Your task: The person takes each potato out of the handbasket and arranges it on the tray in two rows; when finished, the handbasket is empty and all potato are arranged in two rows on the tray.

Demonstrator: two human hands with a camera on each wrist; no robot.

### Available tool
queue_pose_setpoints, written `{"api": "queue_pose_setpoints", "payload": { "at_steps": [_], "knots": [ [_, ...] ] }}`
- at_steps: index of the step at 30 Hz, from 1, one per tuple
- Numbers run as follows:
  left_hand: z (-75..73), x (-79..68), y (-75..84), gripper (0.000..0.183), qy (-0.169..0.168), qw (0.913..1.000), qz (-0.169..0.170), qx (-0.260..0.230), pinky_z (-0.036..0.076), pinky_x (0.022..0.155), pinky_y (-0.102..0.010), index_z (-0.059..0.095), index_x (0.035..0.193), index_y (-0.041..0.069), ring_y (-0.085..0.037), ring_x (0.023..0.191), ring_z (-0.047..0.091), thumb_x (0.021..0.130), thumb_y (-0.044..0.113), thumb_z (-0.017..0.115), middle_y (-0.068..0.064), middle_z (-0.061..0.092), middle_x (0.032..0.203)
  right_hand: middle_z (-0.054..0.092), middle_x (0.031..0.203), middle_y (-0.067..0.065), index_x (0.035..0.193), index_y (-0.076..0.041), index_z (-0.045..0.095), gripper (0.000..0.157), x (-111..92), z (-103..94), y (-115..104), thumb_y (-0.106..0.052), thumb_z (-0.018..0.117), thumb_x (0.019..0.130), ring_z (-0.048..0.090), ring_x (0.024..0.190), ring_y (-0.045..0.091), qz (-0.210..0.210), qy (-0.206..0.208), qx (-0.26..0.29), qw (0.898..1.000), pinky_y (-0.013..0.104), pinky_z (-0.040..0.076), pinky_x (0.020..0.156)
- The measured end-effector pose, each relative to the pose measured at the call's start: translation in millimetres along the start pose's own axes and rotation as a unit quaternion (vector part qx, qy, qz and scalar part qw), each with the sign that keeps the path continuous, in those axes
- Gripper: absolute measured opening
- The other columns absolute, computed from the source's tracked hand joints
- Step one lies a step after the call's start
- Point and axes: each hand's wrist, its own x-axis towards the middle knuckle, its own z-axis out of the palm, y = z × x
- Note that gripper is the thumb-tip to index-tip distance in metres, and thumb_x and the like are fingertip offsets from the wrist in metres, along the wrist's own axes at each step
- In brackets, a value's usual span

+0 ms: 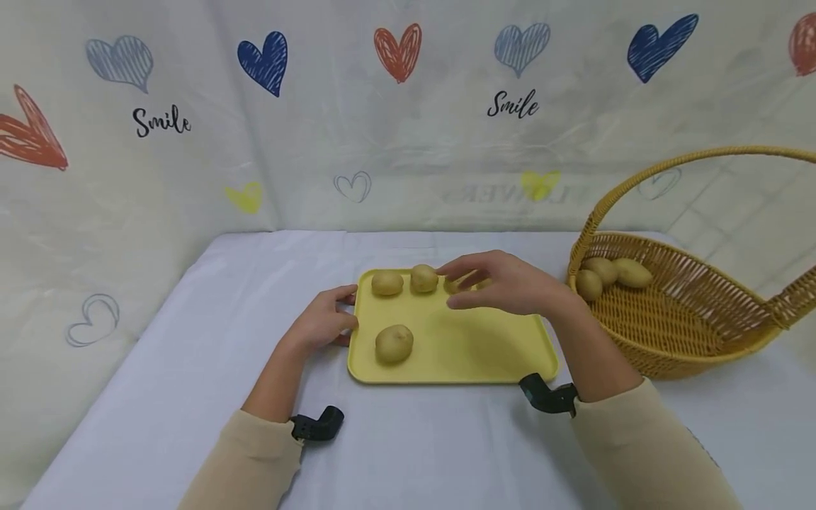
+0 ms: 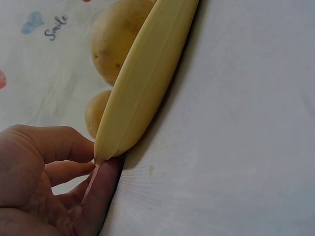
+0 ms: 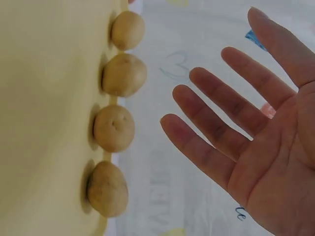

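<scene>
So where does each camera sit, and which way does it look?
Head: on the head, facing forward and down at the yellow tray; both forearms, left grip and right grip show.
Left wrist: on that wrist, facing the tray's edge; left grip shows.
Right wrist: on that wrist, facing four potatoes; right grip shows.
Head and right wrist share the right grip.

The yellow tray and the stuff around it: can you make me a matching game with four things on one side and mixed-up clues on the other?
Column 1
1. Left hand
2. Right hand
3. Tray
4. Basket

Column 2
A. Woven, with three potatoes showing inside
B. Pinching the tray's left edge
C. Yellow, with five potatoes on it
D. Raised over the tray, holding nothing

Right pairs: 1-B, 2-D, 3-C, 4-A
</scene>
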Motion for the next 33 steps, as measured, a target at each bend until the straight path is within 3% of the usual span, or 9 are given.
{"api": "queue_pose_setpoints", "payload": {
  "at_steps": [9, 18, 25, 33],
  "knots": [
    [0.5, 0.6, -0.6, 0.082, 0.002, 0.9999, -0.007, 0.008, 0.064, 0.072, -0.035, 0.034, 0.161, 0.006, -0.019, 0.094, 0.062, 0.083, -0.005, 0.055, -0.016, 0.046, 0.147, 0.064, 0.142, 0.000, 0.139, -0.022, 0.065, 0.048, -15, -18.6, 11, -0.034, 0.076, 0.093, 0.066, 0.124, 0.026, 0.003, 0.012, -0.021, 1.000, 0.046, 0.054, 0.101],
    [1.6, 0.3, 0.4, 0.082, 0.001, 1.0000, -0.003, 0.004, 0.064, 0.071, -0.035, 0.034, 0.161, 0.005, -0.020, 0.094, 0.062, 0.082, -0.005, 0.055, -0.016, 0.047, 0.146, 0.060, 0.147, 0.000, 0.142, -0.024, 0.063, 0.051, -33, -42.0, 11, -0.038, 0.074, 0.094, 0.061, 0.130, 0.029, 0.035, 0.016, -0.045, 0.998, 0.057, 0.046, 0.108],
    [0.2, 0.0, 1.7, 0.082, 0.003, 1.0000, -0.004, 0.006, 0.064, 0.072, -0.035, 0.033, 0.161, 0.006, -0.020, 0.095, 0.062, 0.084, -0.005, 0.056, -0.015, 0.046, 0.147, 0.063, 0.143, -0.002, 0.138, -0.027, 0.066, 0.047, -43, -56.2, 15, -0.037, 0.076, 0.094, 0.058, 0.134, 0.028, 0.053, 0.041, -0.052, 0.996, 0.056, 0.047, 0.107],
    [0.5, -2.0, 3.2, 0.082, 0.004, 0.9999, -0.006, 0.009, 0.064, 0.072, -0.034, 0.033, 0.162, 0.006, -0.020, 0.095, 0.062, 0.084, -0.005, 0.056, -0.015, 0.046, 0.147, 0.062, 0.145, -0.001, 0.141, -0.027, 0.063, 0.045, -49, -66.7, 26, -0.034, 0.071, 0.097, 0.059, 0.132, 0.024, 0.061, 0.028, -0.032, 0.997, 0.046, 0.050, 0.105]
  ]
}}
